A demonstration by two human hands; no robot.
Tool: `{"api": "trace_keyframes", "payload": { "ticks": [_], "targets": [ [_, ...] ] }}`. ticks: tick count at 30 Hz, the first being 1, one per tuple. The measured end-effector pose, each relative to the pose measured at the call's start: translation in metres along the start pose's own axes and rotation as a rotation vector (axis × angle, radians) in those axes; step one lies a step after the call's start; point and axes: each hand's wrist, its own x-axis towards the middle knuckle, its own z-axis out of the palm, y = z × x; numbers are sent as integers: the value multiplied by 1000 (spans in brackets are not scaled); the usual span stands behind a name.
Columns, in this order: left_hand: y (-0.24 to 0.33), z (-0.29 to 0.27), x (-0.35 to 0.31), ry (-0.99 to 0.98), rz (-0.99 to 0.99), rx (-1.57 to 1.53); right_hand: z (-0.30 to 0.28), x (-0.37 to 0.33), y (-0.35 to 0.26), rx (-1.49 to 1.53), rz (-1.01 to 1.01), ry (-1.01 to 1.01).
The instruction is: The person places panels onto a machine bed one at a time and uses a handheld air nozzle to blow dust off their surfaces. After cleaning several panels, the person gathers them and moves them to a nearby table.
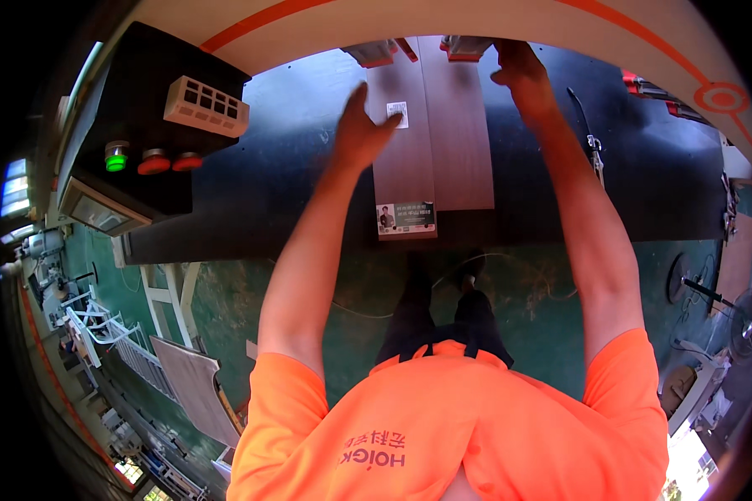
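Two long brown wood-grain panels, a left one [405, 171] and a right one [464, 159], lie side by side on a dark machine table [292, 184]. The left panel bears a small white code label [398, 114] and a larger printed sticker [405, 220] at its near end. My left hand [366, 125] is over the left panel's left edge, thumb and fingers apart, holding nothing. Farther away, my right hand [522, 75] is just right of the right panel, beside a grey-and-red machine part [465, 48]. Its thumb stands apart from the fingers, whose tips are dark and partly hard to see.
A pale beam with red stripes [476, 21] arches over the table's far side. At left stands a black control box [154, 108] with a green lit button [115, 159] and red buttons [154, 161]. A thin black hose [591, 138] lies at right; a fan [744, 326] stands beyond.
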Motion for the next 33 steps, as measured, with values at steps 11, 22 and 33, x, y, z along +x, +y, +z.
{"api": "trace_keyframes", "payload": {
  "ticks": [11,22,33],
  "targets": [
    [-19,21,-137,-610,199,503,6,10,18,591,119,-51],
    [-27,35,-140,-536,283,570,0,-32,70,301,85,-45],
    [-41,23,-137,-489,312,551,41,-179,26,-561,1,-517]
  ]
}}
